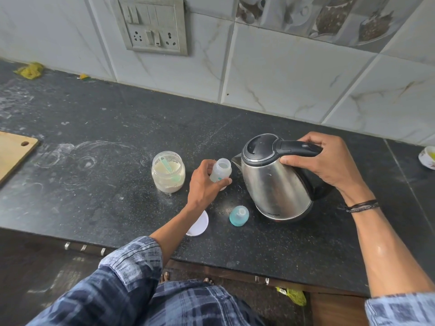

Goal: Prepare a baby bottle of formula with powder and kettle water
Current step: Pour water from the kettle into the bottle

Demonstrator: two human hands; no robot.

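Open jar (168, 171) holding powder, scoop (170, 167)

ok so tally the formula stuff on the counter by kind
kettle: 1
bottle: 1
jar: 1
scoop, in the jar: 1
lids: 2, a white lid and a blue cap
total: 6

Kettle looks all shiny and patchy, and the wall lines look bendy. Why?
In the head view, the steel kettle mirrors soft light as pale glare; also in the head view, the wide-angle lens tilts and bows the lines of the wall tiles; the bottle in the left hand looks sharp, shadows faint.
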